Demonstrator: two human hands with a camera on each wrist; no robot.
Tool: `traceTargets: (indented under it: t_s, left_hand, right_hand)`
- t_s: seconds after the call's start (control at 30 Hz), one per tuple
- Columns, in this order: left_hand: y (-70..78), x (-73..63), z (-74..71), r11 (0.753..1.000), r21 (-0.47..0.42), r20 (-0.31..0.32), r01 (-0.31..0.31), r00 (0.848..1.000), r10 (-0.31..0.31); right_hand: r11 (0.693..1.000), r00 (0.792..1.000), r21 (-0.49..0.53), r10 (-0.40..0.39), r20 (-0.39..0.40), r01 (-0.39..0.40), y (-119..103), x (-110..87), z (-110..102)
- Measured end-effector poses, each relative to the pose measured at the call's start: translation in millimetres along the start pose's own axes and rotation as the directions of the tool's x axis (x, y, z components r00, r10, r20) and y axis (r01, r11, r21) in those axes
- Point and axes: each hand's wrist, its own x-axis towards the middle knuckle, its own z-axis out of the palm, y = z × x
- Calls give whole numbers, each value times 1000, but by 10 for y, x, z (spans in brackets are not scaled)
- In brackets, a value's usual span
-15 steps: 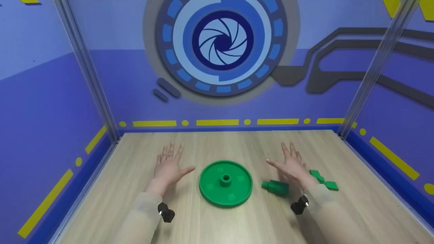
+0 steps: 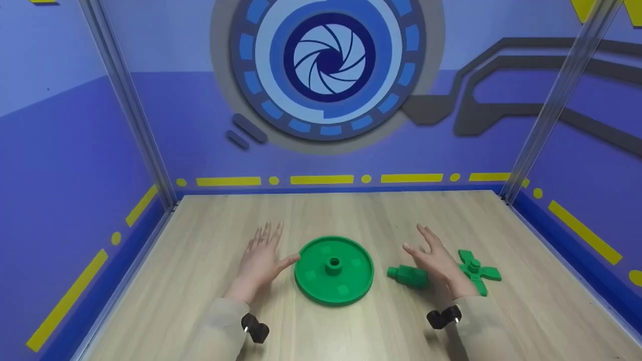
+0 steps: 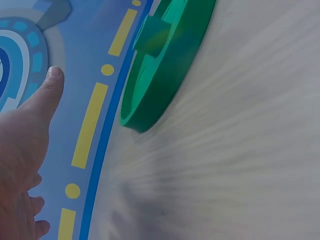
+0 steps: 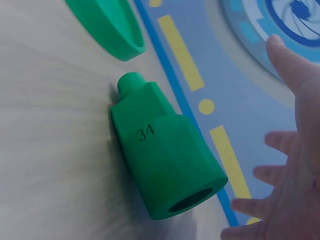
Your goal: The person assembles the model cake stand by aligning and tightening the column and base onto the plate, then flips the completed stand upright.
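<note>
Left hand (image 2: 261, 263) and right hand (image 2: 437, 260) spread over counter (image 2: 301, 333), green parts between and beside

Both hands empty, raised off the surface, fingers extended, thumbs held apart. Green round dish (image 2: 316, 285) lies flat near the middle, between the hands; raised rim, short hollow post at its centre. Left thumb tip overlaps the dish's left edge in the head view, but the left wrist view shows a gap.

Green stepped plug (image 2: 409, 276) lies on its side right of the dish, just beside the right hand, apart from it. Narrow tip faces the dish; wide end hollow, marked "34" on the body. Green cross-shaped piece (image 2: 489, 273) lies flat beyond the right hand, partly covered by hand and wrist, small knob at its centre.

Light sleeves on both arms; black wrist devices (image 2: 255, 328) below each hand. Blue printed wall (image 2: 175, 125) behind, yellow dashes along its base.
</note>
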Motion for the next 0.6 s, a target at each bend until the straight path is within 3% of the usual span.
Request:
traceTargets:
  t_s: [0.33,0.6]
  left_hand:
    - [121,-150,212,982,-191,-8,-8,1000,7]
    - [121,-254,397,977,-211,-3,-37,999,38]
  right_hand:
    - [984,998,169,-61,33,54,174,-138,46]
    - [963,984,240,-150,91,125,333,-180,72]
